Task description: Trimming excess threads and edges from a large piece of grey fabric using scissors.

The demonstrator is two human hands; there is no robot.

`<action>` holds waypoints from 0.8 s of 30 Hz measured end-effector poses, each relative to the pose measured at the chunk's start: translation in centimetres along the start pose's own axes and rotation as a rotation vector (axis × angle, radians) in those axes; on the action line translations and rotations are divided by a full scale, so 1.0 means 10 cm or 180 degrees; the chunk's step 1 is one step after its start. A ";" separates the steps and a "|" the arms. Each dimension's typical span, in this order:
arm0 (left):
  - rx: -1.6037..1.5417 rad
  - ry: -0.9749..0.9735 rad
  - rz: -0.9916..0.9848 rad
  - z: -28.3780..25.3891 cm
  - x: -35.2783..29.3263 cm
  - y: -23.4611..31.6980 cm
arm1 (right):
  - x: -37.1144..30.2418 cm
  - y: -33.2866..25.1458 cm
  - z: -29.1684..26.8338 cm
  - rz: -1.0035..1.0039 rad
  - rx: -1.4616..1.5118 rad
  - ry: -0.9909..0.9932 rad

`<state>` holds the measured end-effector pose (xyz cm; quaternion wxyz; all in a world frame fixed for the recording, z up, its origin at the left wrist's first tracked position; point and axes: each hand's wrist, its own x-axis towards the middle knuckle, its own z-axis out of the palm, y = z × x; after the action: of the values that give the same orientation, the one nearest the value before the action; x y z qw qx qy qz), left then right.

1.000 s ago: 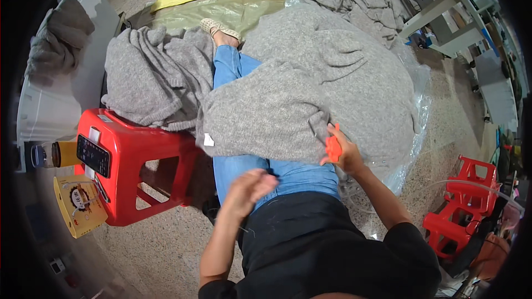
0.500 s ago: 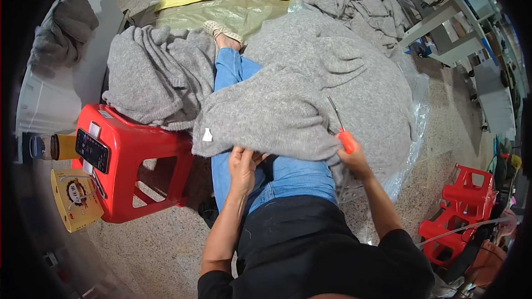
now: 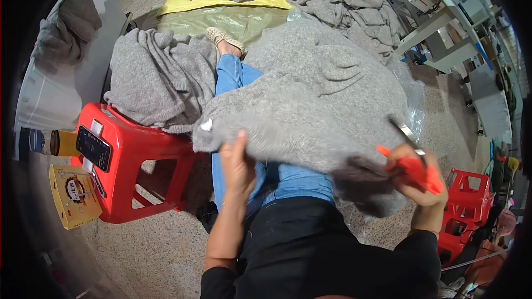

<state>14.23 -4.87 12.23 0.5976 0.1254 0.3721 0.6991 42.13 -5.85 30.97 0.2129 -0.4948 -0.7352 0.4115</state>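
A grey knit garment point(image 3: 293, 127) with a small white label point(image 3: 207, 125) lies across my lap, partly raised and blurred by motion. My left hand point(image 3: 237, 163) grips its near edge, thumb on top and the other fingers mostly hidden. At the right, my right hand point(image 3: 418, 180) is closed round red-handled scissors point(image 3: 422, 173). Their metal blades point up and to the left, smeared by motion. A dark, stretched end of the garment meets the right fingers; whether they pinch it too I cannot make out.
On my left stands a red stool point(image 3: 124, 160) bearing a phone point(image 3: 93, 148), with a folded grey knit pile point(image 3: 149, 75) by its far side. A yellow box point(image 3: 77, 196) is beside it. More grey knits point(image 3: 332, 0) lie beyond; red stools point(image 3: 465, 188) stand right.
My right hand has swung right and toward me with the scissors, and the garment's right end has stretched out that way. My left hand has shifted slightly left.
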 end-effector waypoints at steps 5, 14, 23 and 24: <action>0.0974 -0.0232 0.0376 0.29 -0.12 1.13 | 0.13 0.01 -0.05 0.0141 0.0393 0.0271; 0.0763 0.0095 -0.1121 -1.07 1.54 -0.53 | 1.41 1.72 0.70 0.0558 -0.1152 0.0607; 0.0779 0.0080 -0.1512 -0.76 0.50 -0.72 | 0.75 1.74 1.03 0.0383 -0.1585 0.0537; 0.0853 -0.0120 -0.1358 -0.79 0.46 -0.80 | 0.70 1.65 1.08 0.0140 -0.1440 0.0451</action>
<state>14.06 -3.50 0.19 0.7165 0.1352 0.4682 0.4991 40.56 -0.96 10.67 0.1386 -0.5734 -0.7810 0.2051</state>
